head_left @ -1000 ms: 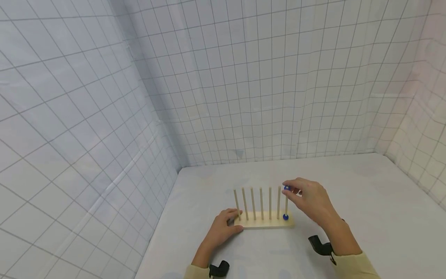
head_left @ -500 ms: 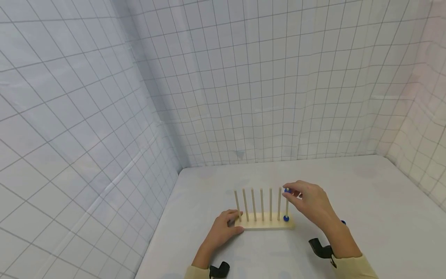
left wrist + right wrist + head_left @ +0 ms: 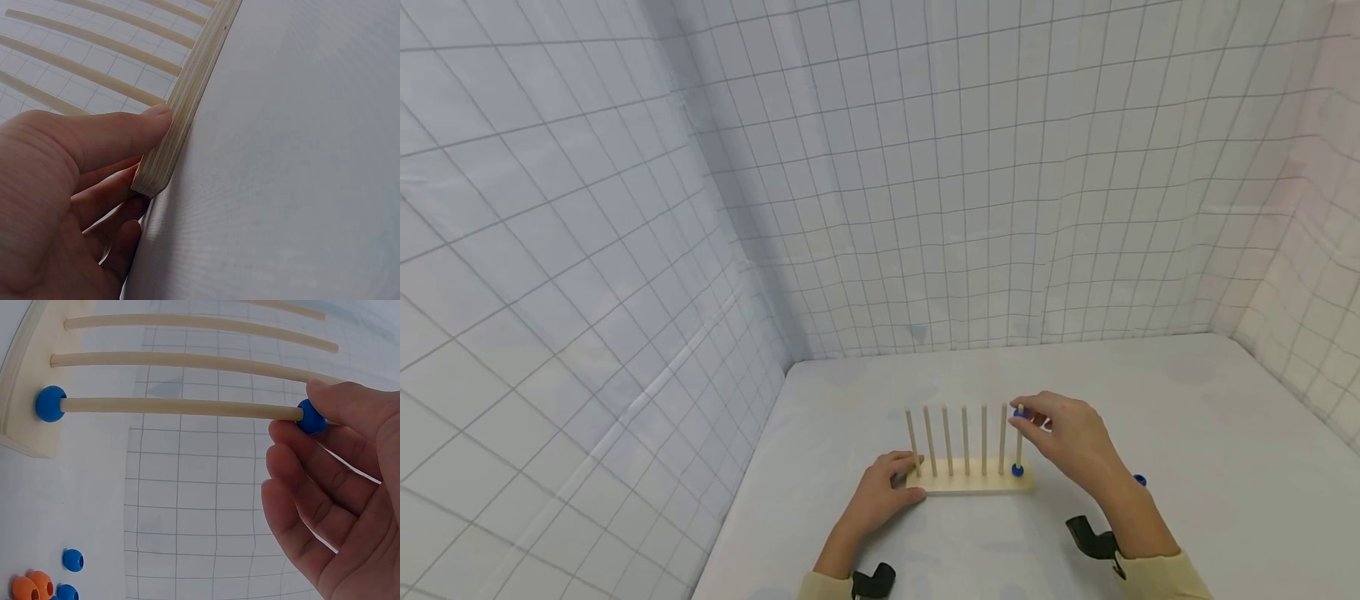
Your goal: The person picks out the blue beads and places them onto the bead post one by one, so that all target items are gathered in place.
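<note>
A wooden peg board (image 3: 970, 482) with a row of several upright pegs stands on the white table. At its left end my left hand (image 3: 878, 495) grips the base, thumb on the front edge and fingers behind, as the left wrist view also shows. Up at the top of the rightmost peg (image 3: 181, 407), my right hand (image 3: 1075, 435) pinches a blue bead (image 3: 311, 417) between thumb and index finger. The bead is threaded on the peg, just below the tip. Another blue bead (image 3: 50, 404) sits at the foot of that same peg, against the base.
In the right wrist view, loose blue beads (image 3: 73, 560) and orange beads (image 3: 25, 588) lie on the table. A blue bead (image 3: 1140, 480) shows beside my right wrist in the head view. White gridded sheets (image 3: 925, 208) surround the table.
The pinched blue bead has moved slightly down from the peg's tip, with my right hand lowering along with it. My left hand keeps its grip on the base.
</note>
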The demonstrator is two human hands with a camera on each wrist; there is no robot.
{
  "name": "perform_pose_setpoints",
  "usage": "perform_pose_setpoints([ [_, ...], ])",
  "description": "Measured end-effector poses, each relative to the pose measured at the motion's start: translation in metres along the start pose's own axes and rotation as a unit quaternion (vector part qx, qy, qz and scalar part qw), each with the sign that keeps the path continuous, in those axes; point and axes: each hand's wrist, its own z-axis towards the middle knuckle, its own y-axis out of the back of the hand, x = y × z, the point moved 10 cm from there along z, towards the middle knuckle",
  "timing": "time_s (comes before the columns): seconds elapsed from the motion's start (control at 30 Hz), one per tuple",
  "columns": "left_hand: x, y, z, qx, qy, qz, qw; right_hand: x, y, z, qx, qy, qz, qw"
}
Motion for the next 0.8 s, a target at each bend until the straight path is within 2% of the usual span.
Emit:
perform_pose_setpoints([
  [0.8, 0.003, -0.002, 0.001, -0.002, 0.001, 0.002, 1.0000, -0.010, -0.011, -0.007, 0.017, -0.009, 0.005, 1.000],
])
